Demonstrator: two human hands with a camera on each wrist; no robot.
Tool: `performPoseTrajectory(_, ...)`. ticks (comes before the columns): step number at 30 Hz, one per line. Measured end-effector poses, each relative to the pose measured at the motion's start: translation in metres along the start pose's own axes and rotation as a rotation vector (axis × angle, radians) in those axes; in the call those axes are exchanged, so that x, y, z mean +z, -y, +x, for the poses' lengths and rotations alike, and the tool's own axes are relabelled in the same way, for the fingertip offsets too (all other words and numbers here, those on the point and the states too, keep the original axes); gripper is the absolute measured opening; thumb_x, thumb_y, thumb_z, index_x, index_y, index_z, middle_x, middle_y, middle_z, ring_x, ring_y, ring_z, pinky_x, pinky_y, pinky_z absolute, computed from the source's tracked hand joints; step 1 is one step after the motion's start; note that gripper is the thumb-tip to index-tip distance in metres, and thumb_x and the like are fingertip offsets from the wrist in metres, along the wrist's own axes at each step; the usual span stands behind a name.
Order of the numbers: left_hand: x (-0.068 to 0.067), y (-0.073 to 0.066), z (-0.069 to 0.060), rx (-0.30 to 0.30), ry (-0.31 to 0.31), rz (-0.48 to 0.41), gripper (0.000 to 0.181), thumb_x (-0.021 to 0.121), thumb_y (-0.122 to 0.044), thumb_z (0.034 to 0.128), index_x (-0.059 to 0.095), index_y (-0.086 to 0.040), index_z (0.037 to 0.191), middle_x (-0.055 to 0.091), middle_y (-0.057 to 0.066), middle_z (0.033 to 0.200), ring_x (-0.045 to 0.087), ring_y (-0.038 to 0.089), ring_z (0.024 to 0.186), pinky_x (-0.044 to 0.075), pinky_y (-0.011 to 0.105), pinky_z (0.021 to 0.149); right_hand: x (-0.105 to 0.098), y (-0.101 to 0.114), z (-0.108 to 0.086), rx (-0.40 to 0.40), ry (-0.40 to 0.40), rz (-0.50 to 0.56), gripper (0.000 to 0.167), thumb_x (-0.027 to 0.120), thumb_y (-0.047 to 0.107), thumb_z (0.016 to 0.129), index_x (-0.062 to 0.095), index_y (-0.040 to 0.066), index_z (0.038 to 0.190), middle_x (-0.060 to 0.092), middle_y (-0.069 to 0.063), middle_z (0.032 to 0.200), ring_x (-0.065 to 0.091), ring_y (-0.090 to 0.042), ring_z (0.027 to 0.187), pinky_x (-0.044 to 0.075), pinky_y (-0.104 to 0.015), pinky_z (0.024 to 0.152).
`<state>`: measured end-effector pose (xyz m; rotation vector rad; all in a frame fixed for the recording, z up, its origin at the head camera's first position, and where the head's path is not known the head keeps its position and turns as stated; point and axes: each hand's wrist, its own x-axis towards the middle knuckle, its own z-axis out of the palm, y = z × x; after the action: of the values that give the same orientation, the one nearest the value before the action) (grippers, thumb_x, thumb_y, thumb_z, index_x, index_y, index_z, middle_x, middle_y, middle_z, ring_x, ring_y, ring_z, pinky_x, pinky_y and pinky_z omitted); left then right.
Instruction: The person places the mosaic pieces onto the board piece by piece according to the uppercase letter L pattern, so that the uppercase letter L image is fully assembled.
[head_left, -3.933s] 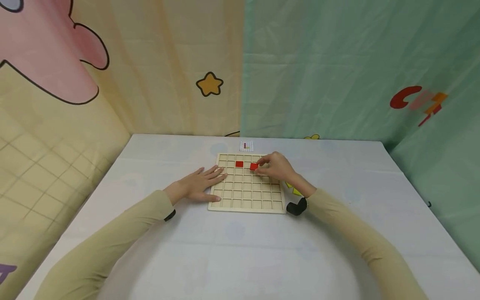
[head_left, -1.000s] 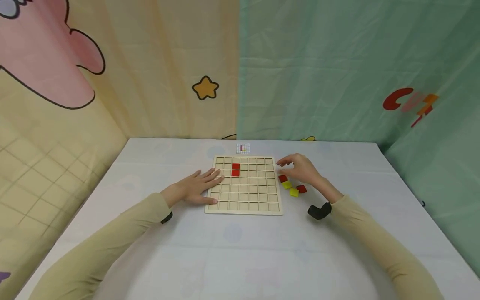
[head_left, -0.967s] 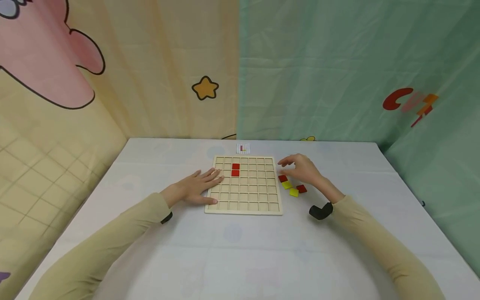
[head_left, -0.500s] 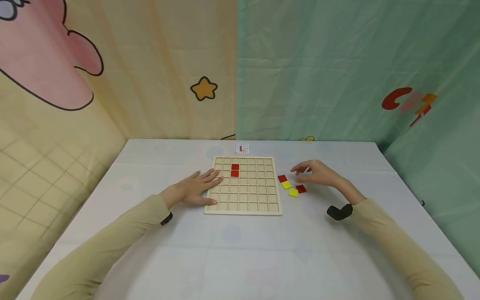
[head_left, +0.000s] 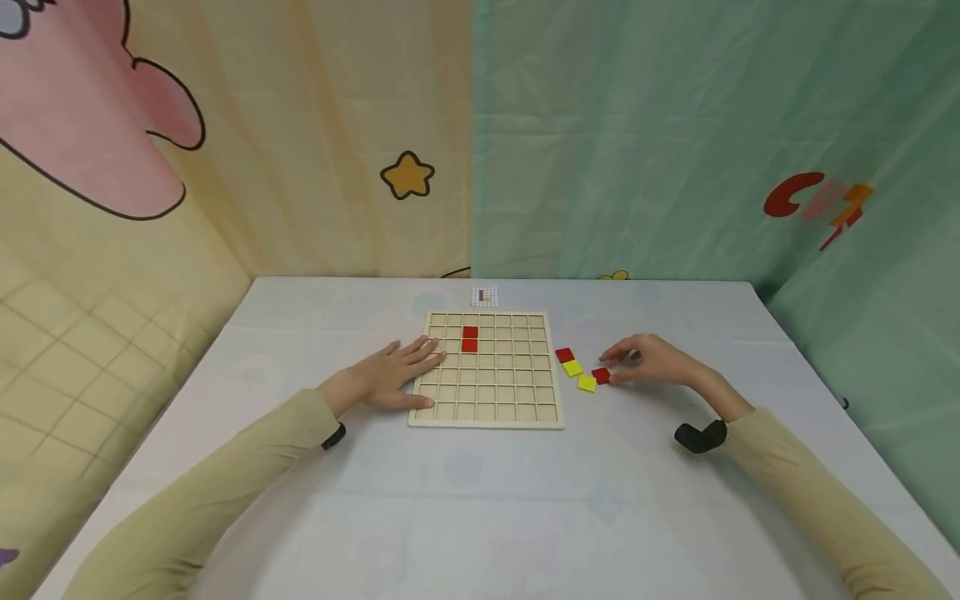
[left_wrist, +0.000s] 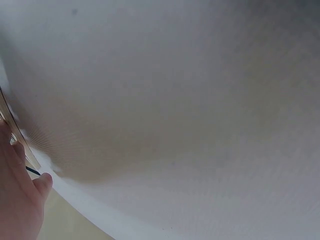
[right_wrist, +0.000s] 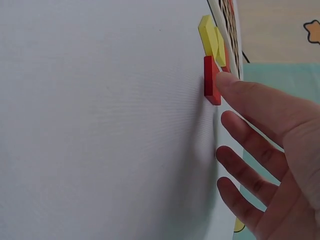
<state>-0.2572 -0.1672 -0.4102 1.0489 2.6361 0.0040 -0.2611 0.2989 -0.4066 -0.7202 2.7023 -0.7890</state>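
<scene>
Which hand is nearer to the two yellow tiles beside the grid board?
Right. The right hand is just right of the yellow tiles, by a red tile. The left hand rests on the left edge of the grid board, across from them.

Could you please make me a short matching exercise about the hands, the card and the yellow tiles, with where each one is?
Column one
1. left hand
2. right hand
3. small card
4. yellow tiles

Column two
A. beyond the far edge of the wooden board
B. lying loose just right of the board
C. thumb by a loose red tile
D. spread over the board's left edge

Pairs: 1-D, 2-C, 3-A, 4-B
</scene>
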Motion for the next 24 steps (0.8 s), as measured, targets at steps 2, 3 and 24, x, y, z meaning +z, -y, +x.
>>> performPoseTrajectory(2, -0.0005, -0.0001, 0.0004, 0.003, -0.001, -0.001, 0.083, 0.044, -0.063, 0.0920, 0.011, -0.021, 0.156, 0.001, 0.007, 0.164, 0.000, 0.030, 0.151, 0.009, 0.060, 0.117, 0.0012, -0.0003, -0.0013, 0.005, -0.004, -0.012, 0.037, 0.078, 0.024, 0.081, 0.070, 0.006, 0.113, 0.072, -0.005, 0.107, 0.063, -0.021, 0.098, 0.052, -0.040, 0.088)
performPoseTrajectory(3, -0.0004, -0.0001, 0.0006, 0.007, -0.003, -0.001, 0.084, 0.044, -0.063, 0.0920, 0.011, -0.021, 0.156, 0.001, 0.007, 0.164, 0.000, 0.030, 0.151, 0.009, 0.060, 0.117, 0.0019, -0.0002, -0.0018, 0.010, -0.005, -0.017, 0.037, 0.078, 0.024, 0.080, 0.071, 0.007, 0.112, 0.072, -0.005, 0.107, 0.063, -0.021, 0.098, 0.052, -0.040, 0.087)
performPoseTrajectory(24, 0.0040, 0.0034, 0.0050, -0.014, 0.016, -0.002, 0.084, 0.044, -0.066, 0.0912, 0.009, -0.024, 0.156, -0.001, 0.004, 0.164, -0.003, 0.027, 0.151, 0.008, 0.059, 0.118, 0.0091, 0.0059, -0.0023, -0.041, -0.072, -0.170, 0.024, 0.079, 0.020, 0.079, 0.075, 0.011, 0.101, 0.072, 0.002, 0.097, 0.058, -0.017, 0.093, 0.050, -0.035, 0.082)
